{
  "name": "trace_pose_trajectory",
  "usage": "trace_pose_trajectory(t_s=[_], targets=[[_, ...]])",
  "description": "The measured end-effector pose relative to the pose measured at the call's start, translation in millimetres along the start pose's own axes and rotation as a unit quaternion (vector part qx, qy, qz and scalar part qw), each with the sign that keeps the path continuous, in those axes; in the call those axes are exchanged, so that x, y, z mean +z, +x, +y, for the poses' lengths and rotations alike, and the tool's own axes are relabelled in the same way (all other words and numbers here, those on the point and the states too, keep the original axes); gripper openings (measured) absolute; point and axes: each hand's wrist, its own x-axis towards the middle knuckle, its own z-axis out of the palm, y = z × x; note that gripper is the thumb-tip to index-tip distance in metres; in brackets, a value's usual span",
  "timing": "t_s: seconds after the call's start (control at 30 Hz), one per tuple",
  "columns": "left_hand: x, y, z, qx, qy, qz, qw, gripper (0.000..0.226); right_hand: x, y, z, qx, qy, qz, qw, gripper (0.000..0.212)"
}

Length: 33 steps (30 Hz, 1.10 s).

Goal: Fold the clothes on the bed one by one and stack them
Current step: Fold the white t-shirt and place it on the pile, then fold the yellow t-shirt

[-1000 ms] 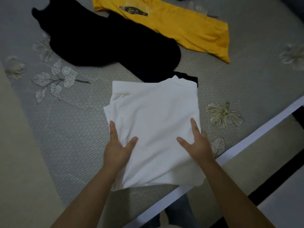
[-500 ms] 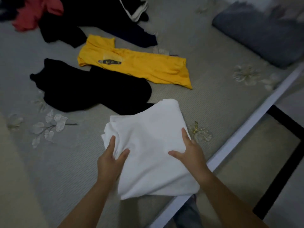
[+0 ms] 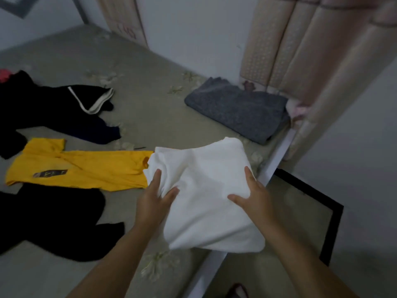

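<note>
Grey floral bedding (image 3: 150, 117) lies under scattered clothes. Both hands lift the folded white garment (image 3: 206, 190) off it near the bed edge: left hand (image 3: 153, 202) and right hand (image 3: 255, 196) pinch it, thumbs on top, fingers curled beneath. Its long axis runs away from the fingertips, toward the folded grey garment (image 3: 238, 108). Between the thumbs it sags; the fold could spill open.
</note>
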Motion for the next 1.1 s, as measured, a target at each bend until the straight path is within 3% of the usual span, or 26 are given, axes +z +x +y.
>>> trace_pose_trajectory(t_s=[0.2, 0.5, 0.83, 1.1], targets=[[93, 52, 100, 0.014, -0.008, -0.008, 1.0, 0.071, -106, 86, 56, -0.015, -0.049, 0.023, 0.998, 0.091], [164, 169, 183, 0.009, -0.069, 0.015, 0.997, 0.071, -190, 239, 71, -0.078, -0.144, 0.045, 0.985, 0.091], [219, 293, 243, -0.059, -0.064, 0.051, 0.995, 0.07, -243, 402, 51, -0.116, -0.188, -0.03, 0.975, 0.088], [251, 364, 262, -0.106, -0.103, 0.202, 0.968, 0.068, -252, 534, 22, -0.241, -0.176, -0.027, 0.954, 0.077]])
